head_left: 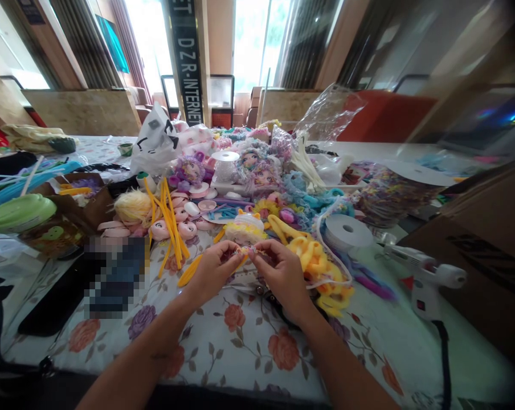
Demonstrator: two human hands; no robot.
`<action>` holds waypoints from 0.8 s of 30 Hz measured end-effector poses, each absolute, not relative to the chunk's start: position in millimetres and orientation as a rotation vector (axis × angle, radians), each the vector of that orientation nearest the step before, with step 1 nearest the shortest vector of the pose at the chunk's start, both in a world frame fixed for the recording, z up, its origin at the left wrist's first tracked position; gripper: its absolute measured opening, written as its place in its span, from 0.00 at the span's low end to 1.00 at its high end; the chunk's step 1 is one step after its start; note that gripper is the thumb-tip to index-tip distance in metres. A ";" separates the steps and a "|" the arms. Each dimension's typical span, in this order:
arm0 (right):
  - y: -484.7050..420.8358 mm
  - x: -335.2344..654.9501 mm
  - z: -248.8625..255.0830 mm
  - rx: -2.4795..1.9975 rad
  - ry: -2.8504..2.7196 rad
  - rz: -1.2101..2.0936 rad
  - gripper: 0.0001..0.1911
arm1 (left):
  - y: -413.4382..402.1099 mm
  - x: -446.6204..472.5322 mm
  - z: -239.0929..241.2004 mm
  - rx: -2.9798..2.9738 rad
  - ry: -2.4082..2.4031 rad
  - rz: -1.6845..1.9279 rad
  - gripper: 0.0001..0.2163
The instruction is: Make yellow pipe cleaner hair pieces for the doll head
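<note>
My left hand (215,266) and my right hand (278,267) meet over the flowered tablecloth (240,336), fingertips pinched together on a small craft piece (245,250) with yellow and pastel bits. Both hands are closed on it. Just behind them lies a yellow-haired doll head (244,230). Yellow pipe cleaners (170,219) fan out to the left, and a heap of thick yellow chenille stems (315,259) sits right beside my right hand. Several pink doll faces (184,219) lie behind the pipe cleaners.
A white glue gun (428,279) lies at the right, a white ribbon spool (347,230) nearby. A green lidded container (20,213) and a dark phone (48,310) are at the left. Doll heads, plastic bags and beads crowd the back; a cardboard box (488,250) stands far right.
</note>
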State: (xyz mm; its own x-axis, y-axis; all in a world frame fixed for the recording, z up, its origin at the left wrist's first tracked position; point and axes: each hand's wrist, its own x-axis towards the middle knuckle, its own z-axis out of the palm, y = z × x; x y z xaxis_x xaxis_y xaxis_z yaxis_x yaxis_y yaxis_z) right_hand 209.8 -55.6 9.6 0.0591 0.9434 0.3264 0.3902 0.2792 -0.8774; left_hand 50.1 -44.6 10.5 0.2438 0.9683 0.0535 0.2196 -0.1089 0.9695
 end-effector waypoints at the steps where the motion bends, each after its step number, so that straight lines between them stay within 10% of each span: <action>1: -54.9 210.0 9.6 -1.283 -1.515 0.709 0.09 | -44.1 50.2 10.1 1.520 1.132 0.965 0.14; 14: -57.4 206.0 10.3 -1.266 -1.700 0.388 0.07 | -42.8 49.3 7.6 1.576 1.142 1.002 0.11; 24: -52.9 211.5 11.5 -1.335 -1.660 0.799 0.11 | -43.6 50.2 9.6 1.494 1.040 0.970 0.12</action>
